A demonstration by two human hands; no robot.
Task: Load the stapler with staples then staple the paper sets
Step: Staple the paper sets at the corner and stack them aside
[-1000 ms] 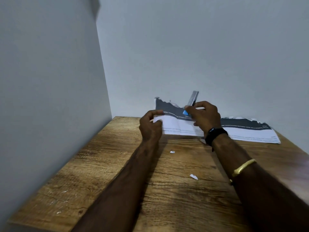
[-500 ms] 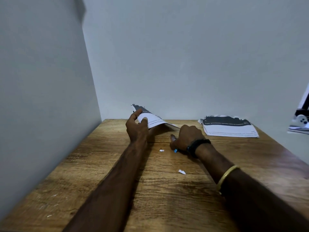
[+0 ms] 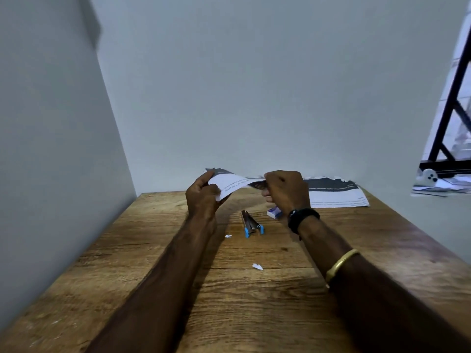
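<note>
A paper set (image 3: 233, 186) with printed text and a dark band is held in the air above the wooden table (image 3: 254, 301). My left hand (image 3: 202, 200) grips its left edge and my right hand (image 3: 285, 192) pinches its right end. Below the paper, the small metal stapler (image 3: 251, 224) with blue end parts lies on the table between my wrists, nothing touching it. A small white and blue staple box (image 3: 274, 212) sits just right of it, partly hidden by my right wrist. More paper sets (image 3: 336, 196) lie stacked at the back right.
Grey walls close the table's left and back sides. Small white paper scraps (image 3: 257, 266) lie on the wood near the middle. Beyond the table's right edge stands a black frame (image 3: 448, 118) with white items at its foot.
My right hand has let go of the stapler, which now lies on the table, and has risen to take the paper's right end. The paper is now held in both hands.
</note>
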